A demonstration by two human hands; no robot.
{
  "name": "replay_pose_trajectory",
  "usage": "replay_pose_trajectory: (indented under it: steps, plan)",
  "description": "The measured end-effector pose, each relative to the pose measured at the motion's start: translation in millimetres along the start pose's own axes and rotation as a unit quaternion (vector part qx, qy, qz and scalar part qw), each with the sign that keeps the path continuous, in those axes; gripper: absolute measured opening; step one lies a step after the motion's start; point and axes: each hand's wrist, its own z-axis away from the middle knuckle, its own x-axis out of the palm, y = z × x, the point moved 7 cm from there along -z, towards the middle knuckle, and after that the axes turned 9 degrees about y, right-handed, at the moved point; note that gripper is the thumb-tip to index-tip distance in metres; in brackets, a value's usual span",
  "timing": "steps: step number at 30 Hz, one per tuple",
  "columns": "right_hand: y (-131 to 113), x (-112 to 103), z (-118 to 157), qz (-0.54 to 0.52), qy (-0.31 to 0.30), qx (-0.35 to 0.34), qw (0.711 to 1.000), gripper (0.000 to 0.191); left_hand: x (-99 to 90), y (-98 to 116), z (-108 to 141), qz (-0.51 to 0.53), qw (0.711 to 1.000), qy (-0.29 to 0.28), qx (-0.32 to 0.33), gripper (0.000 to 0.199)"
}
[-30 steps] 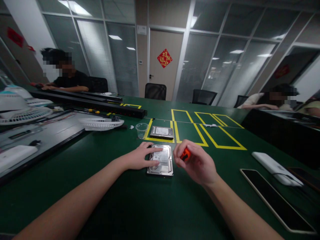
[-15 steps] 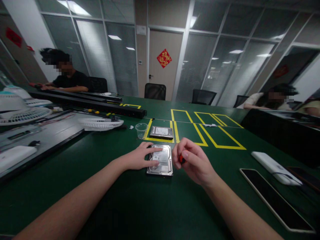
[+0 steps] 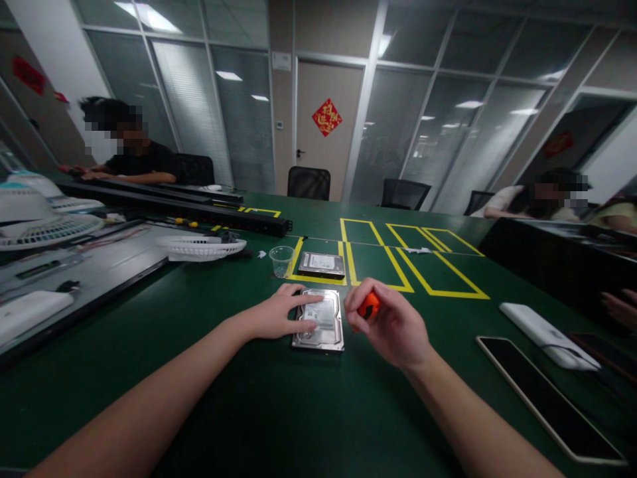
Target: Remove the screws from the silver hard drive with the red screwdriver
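Observation:
A silver hard drive (image 3: pixel 326 332) lies label side up on the green table in front of me. My left hand (image 3: pixel 279 311) rests over its left side, thumb and index finger spread across the top. Just right of the drive, my right hand (image 3: pixel 385 322) is closed around a screwdriver (image 3: pixel 369 305) with an orange and black handle; its shaft barely shows and I cannot tell whether the tip touches anything. Farther back, a second hard drive (image 3: pixel 322 264) sits inside a yellow taped rectangle. Beside that drive stands a clear plastic cup (image 3: pixel 281 261).
White fan parts (image 3: pixel 199 247) and a flat metal panel (image 3: pixel 114 265) occupy the left. At right lie a phone (image 3: pixel 542 398), a white power bank (image 3: pixel 550 335) and a black box-like object (image 3: pixel 552 272). Other people sit at the far left and far right.
My right hand has turned, so more of the orange handle shows. My left hand and the drive stay in place. Another person's hand has appeared at the right edge.

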Motion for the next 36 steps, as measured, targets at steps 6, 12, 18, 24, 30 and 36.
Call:
replay_pose_trajectory:
  steps: [6, 12, 18, 24, 30, 36]
  plan:
    - [1.5, 2.0, -0.1, -0.002, -0.018, 0.006, 1.0, 0.032, 0.3, -0.4, -0.2, 0.002, 1.0, -0.002, -0.001, 0.072]
    - [4.6, 1.5, 1.1, 0.009, -0.027, -0.012, 1.0, 0.015, 2.7, -2.3, -1.2, -0.006, 1.0, 0.017, 0.02, 0.067]
    - [6.1, 3.6, 1.1, 0.002, -0.038, -0.011, 0.999, 0.013, 2.1, -1.5, -0.7, -0.003, 1.0, 0.015, 0.02, 0.068]
    - [4.6, 3.2, 2.6, 0.002, -0.034, 0.002, 0.999, 0.014, 1.6, -0.7, -1.0, -0.001, 1.0, 0.01, 0.018, 0.069]
    - [2.0, 1.6, 1.7, 0.004, -0.028, 0.002, 1.0, 0.03, 1.7, -2.0, -1.0, -0.002, 1.0, 0.003, 0.001, 0.071]
    - [3.5, 2.2, 1.8, 0.018, -0.028, 0.001, 0.999, 0.024, 2.7, -2.4, -1.8, -0.004, 1.0, 0.009, 0.01, 0.07]
